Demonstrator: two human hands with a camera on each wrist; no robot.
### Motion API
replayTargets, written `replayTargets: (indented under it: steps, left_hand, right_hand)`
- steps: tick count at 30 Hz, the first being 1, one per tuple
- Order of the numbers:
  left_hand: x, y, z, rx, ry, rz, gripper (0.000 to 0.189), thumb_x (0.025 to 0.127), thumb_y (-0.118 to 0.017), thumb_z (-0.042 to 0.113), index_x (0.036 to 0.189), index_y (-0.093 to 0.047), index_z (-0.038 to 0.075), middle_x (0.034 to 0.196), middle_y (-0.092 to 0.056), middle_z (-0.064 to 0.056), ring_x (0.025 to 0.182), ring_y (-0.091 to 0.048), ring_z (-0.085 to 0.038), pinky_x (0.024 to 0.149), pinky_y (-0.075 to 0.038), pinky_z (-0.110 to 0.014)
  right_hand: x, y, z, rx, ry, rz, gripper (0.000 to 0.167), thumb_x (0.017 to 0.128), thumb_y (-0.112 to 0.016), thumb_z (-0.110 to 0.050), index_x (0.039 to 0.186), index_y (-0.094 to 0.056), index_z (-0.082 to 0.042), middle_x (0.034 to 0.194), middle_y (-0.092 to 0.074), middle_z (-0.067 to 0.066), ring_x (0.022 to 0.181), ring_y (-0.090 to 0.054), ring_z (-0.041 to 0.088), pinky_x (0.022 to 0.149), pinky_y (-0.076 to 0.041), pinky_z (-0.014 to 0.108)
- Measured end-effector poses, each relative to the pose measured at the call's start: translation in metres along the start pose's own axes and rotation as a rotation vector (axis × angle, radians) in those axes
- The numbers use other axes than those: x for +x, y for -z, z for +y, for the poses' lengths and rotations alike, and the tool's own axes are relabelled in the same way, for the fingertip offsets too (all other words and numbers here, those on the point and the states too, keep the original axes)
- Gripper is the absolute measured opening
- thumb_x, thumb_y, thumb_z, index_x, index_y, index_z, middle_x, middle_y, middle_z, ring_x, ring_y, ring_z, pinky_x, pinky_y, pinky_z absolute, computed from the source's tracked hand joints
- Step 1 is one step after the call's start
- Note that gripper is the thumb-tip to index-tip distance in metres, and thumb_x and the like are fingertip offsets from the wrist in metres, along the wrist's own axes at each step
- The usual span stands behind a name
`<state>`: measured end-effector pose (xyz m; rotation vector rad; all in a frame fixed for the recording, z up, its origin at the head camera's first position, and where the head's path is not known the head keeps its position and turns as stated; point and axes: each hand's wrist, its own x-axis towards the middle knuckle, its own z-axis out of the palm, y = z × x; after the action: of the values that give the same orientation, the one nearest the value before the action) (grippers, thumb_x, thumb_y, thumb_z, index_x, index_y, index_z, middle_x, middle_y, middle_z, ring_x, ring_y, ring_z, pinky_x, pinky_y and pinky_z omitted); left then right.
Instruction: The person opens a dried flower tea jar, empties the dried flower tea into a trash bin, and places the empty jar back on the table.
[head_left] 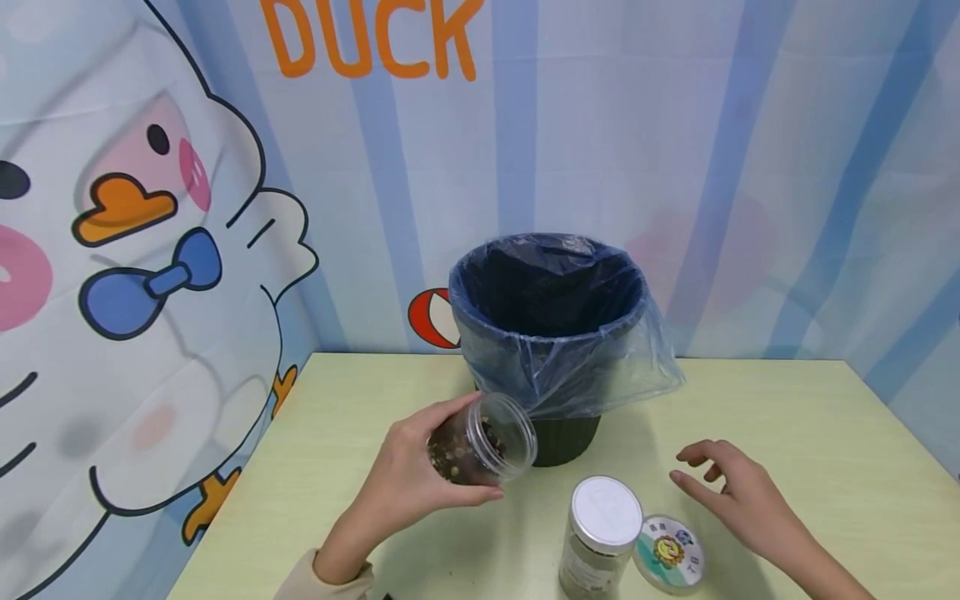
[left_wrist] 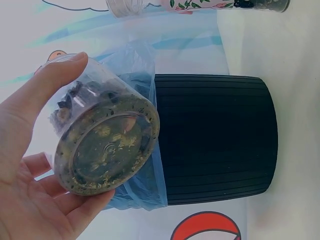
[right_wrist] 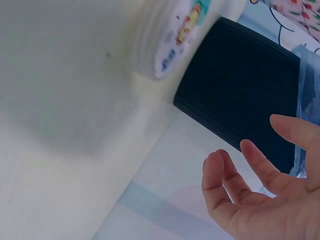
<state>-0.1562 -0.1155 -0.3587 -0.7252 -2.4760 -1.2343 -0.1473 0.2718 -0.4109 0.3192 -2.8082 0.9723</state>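
My left hand (head_left: 408,467) grips a clear plastic jar (head_left: 457,454) partly filled with dried, dark and yellowish bits. The jar is tilted on its side, its uncovered mouth facing right, in front of the bin (head_left: 558,437). In the left wrist view the jar's round base (left_wrist: 107,145) shows, with bits lying against it. My right hand (head_left: 738,500) hovers above the table at the right, fingers loosely bent and holding nothing. Nearest to it lies a round lid (head_left: 670,552) with a printed picture. Beside the lid stands a white-capped jar (head_left: 600,533).
A blue plastic bag (head_left: 570,367) lines the dark ribbed bin, its edge folded over the rim and hanging loose at the right. The pale table (head_left: 810,417) meets a printed duck backdrop (head_left: 600,125) at the back and sides.
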Motion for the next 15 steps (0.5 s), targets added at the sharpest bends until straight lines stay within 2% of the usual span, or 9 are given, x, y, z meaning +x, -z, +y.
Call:
replayTargets:
  steps: [15]
  left_hand:
    - [0.003,0.005,0.003,0.004,-0.018,0.014,0.092,0.058,-0.096,0.044,0.14,-0.057,0.025,0.13,-0.062,0.01,0.115,-0.059,-0.012,0.089,-0.054,-0.042]
  right_hand:
    - [0.023,0.031,-0.009,-0.021,0.08,0.08,0.023,0.096,-0.069,-0.023,0.109,-0.067,-0.005,0.102,-0.065,0.008,0.089,-0.06,0.025,0.065,-0.051,0.032]
